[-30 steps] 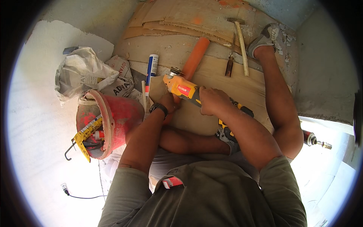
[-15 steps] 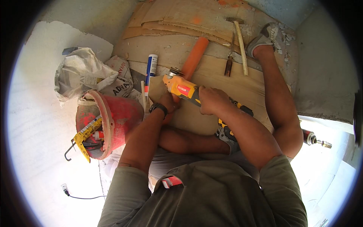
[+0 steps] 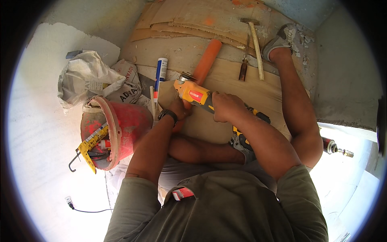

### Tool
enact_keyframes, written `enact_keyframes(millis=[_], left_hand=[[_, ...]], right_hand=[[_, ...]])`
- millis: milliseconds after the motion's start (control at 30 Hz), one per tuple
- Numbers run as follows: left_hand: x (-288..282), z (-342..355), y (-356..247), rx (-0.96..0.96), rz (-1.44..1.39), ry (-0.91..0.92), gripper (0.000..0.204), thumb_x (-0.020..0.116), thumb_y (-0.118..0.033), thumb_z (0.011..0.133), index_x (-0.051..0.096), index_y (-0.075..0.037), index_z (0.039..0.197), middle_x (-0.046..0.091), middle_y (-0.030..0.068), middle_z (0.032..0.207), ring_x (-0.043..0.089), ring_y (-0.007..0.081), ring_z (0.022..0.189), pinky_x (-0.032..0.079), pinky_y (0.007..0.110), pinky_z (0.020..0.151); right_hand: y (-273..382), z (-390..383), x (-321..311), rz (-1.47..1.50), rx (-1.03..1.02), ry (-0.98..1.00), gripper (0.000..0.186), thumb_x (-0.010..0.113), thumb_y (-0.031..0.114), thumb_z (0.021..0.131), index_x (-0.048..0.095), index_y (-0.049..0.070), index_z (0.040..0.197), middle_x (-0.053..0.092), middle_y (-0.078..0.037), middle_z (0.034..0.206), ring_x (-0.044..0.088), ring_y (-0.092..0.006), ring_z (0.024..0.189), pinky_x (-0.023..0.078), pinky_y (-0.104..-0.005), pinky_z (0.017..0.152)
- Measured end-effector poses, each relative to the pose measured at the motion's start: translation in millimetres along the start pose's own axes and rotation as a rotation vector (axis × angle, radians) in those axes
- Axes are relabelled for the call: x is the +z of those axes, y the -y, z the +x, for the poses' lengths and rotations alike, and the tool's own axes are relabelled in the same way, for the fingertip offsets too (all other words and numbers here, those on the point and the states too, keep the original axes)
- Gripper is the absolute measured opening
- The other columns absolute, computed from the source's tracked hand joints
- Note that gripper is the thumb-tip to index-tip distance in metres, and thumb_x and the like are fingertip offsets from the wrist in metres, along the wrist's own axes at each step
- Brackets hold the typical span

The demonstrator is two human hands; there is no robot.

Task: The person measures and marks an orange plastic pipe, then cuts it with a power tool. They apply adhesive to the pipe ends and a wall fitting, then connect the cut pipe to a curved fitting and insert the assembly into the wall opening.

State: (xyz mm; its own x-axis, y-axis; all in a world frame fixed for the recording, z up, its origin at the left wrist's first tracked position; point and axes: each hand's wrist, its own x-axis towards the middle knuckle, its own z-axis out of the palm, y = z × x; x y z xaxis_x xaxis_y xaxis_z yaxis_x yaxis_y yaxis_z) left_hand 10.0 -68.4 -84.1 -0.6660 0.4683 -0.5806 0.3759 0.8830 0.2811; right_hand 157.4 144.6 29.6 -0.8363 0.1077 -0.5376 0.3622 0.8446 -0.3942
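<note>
Wrapped round the body of a yellow angle grinder point(image 3: 194, 94) is my right hand point(image 3: 227, 107). The grinder's head and disc point(image 3: 187, 76) rest at, or just over, an orange plastic pipe point(image 3: 208, 60) that slants across the cardboard. My left hand point(image 3: 179, 109), below the grinder head, is closed round the near part of the pipe; the tool hides some of its fingers. I cannot tell whether the disc touches the pipe. Beyond my left hand lies a blue and white sealant cartridge point(image 3: 160, 76).
On my left a red bucket point(image 3: 135, 125) holds a yellow caulking gun point(image 3: 93, 141). Behind it are crumpled sacks point(image 3: 92, 76). A screwdriver point(image 3: 243, 69) and a hammer point(image 3: 256, 50) lie on the cardboard point(image 3: 181, 16) near my right foot. A gas torch point(image 3: 330, 146) is at far right.
Almost nothing differs. Both hands, the grinder and the pipe keep the same places, apart from a very slight shift.
</note>
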Motion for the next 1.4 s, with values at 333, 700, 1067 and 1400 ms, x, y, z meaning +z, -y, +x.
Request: enact_keyframes(millis=[333,700,1067,1400], left_hand=[[4.4,6.5,4.5,-0.047,-0.03,0.007,0.088,0.088,-0.034,0.07,0.048,0.009,0.136,0.066,0.0278,0.129,0.064,0.039,0.123,0.051,0.043,0.105],[13.1,15.3,18.2,0.037,-0.038,-0.013,0.09,0.086,-0.034,0.071,0.045,0.01,0.137,0.065,0.0284,0.129,0.063,0.0405,0.123,0.05,0.043,0.104],[-2.7,3.0,0.7,-0.04,-0.028,0.044,0.09,0.087,-0.034,0.07,0.046,0.007,0.139,0.065,0.0271,0.131,0.063,0.0392,0.124,0.05,0.043,0.105],[0.4,5.0,4.7,-0.02,-0.043,0.008,0.092,0.088,-0.034,0.069,0.047,0.007,0.14,0.065,0.027,0.132,0.062,0.0387,0.126,0.049,0.043,0.107]], right_hand=[[-1.2,-2.9,-1.3,0.004,0.0,-0.002,0.061,0.078,0.012,0.073,0.055,-0.005,0.126,0.072,-0.023,0.114,0.071,-0.037,0.109,0.057,-0.0447,0.093],[-3.9,-7.3,-0.8,-0.002,0.011,0.011,0.059,0.077,0.011,0.073,0.054,-0.003,0.125,0.072,-0.022,0.114,0.071,-0.0371,0.109,0.057,-0.0448,0.093],[-3.5,-13.2,-5.6,-0.003,0.026,0.033,0.059,0.078,0.006,0.071,0.056,-0.004,0.124,0.073,-0.022,0.116,0.073,-0.0345,0.108,0.059,-0.0437,0.091],[-5.6,-17.6,-4.3,-0.009,0.026,0.015,0.06,0.079,0.006,0.07,0.056,-0.004,0.124,0.073,-0.022,0.115,0.073,-0.0348,0.108,0.059,-0.0436,0.091]])
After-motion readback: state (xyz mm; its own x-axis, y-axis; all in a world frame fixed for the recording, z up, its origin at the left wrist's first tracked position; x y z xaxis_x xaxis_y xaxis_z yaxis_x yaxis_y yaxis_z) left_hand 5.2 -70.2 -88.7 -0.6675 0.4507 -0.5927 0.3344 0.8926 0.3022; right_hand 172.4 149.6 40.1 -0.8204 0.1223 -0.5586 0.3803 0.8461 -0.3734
